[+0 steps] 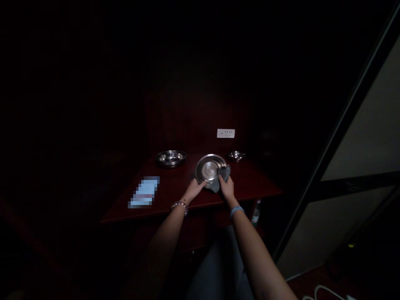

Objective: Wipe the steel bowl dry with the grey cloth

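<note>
A round, shiny metal plate (208,169) is tilted up above the near part of a dark red table (175,196). My left hand (194,189) grips its lower left rim, thumb on the inner face. A grey cloth (223,172) is bunched in my right hand (227,186), which presses it against the plate's right side. Part of the cloth hangs below the plate's lower rim. The fingers behind the plate and cloth are hidden.
A wide metal bowl (171,158) stands at the back left, and a smaller metal bowl (236,156) at the back right. A blurred-out light blue item (144,192) lies on the left. A white wall socket (226,133) is behind; a bottle (256,213) stands below the table's right side.
</note>
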A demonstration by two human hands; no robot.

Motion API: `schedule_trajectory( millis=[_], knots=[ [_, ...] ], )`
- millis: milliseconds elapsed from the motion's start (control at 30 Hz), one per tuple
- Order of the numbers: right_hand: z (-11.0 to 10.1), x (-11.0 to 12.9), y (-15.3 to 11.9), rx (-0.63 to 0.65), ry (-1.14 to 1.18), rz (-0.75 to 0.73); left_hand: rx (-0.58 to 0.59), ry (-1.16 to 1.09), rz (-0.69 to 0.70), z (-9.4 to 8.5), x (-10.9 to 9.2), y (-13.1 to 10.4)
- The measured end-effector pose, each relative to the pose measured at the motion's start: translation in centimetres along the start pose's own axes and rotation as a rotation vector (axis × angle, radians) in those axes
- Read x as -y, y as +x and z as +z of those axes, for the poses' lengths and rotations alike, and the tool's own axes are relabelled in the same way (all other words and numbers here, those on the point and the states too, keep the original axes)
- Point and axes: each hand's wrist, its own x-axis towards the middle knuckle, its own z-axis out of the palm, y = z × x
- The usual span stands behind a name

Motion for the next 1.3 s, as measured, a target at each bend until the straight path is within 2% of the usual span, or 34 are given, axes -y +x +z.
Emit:
schedule_trajectory(
  millis=[1300],
  knots=[
    [-0.34, 0.35, -0.17, 0.009, -0.025, 0.014, -0.06, 0.009, -0.035, 0.05, -0.35, -0.3]
  ],
)
